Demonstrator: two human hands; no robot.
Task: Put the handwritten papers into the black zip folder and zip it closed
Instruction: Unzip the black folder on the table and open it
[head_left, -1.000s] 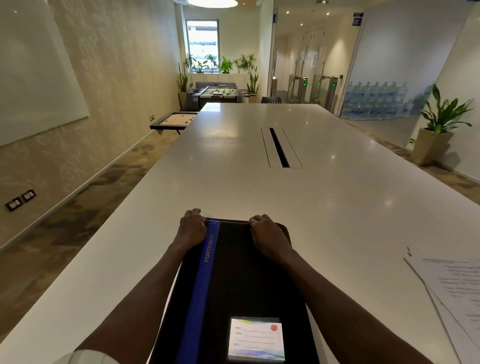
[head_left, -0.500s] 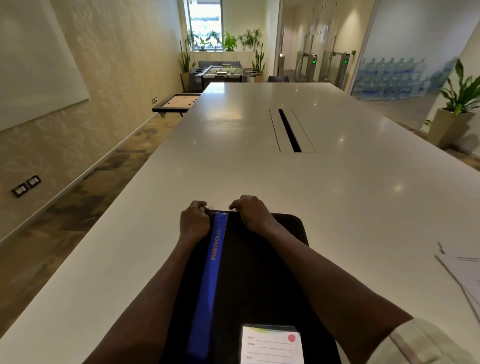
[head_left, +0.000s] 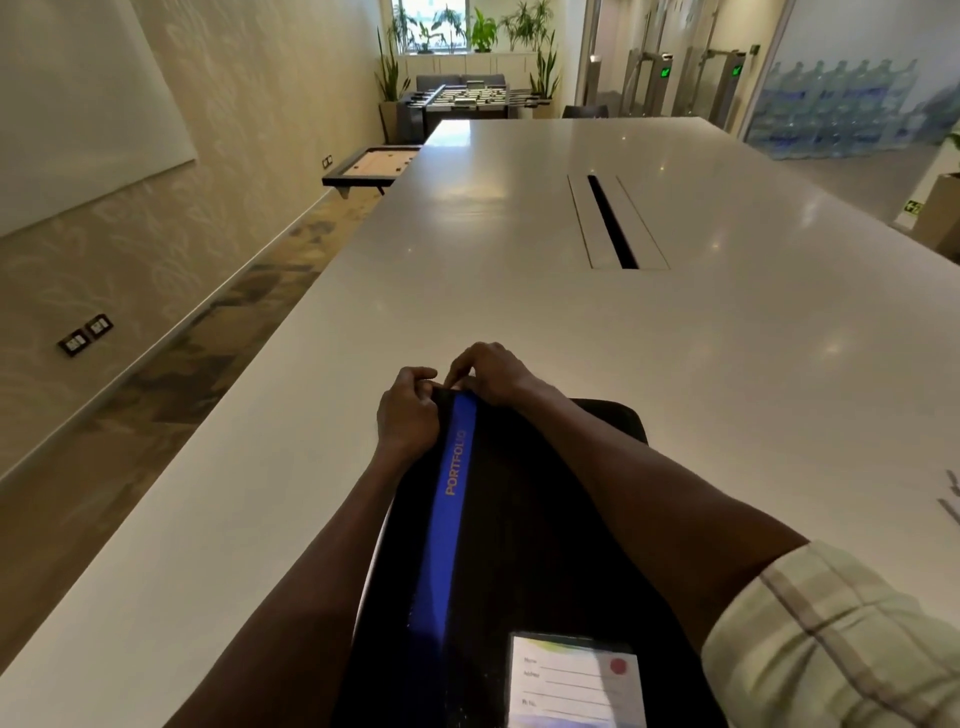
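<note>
Folder (head_left: 519, 519), black and lying flat on the table (head_left: 519, 312), is pinched at its far edge by left hand (head_left: 408, 415) and right hand (head_left: 488, 374), seemingly to work the zip.

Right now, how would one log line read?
folder: flat on table | left hand, right hand: pinching far edge | papers: unseen

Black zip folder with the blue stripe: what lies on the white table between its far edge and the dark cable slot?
Only bare white table lies between the black zip folder and the dark cable slot, in the head view.
</note>
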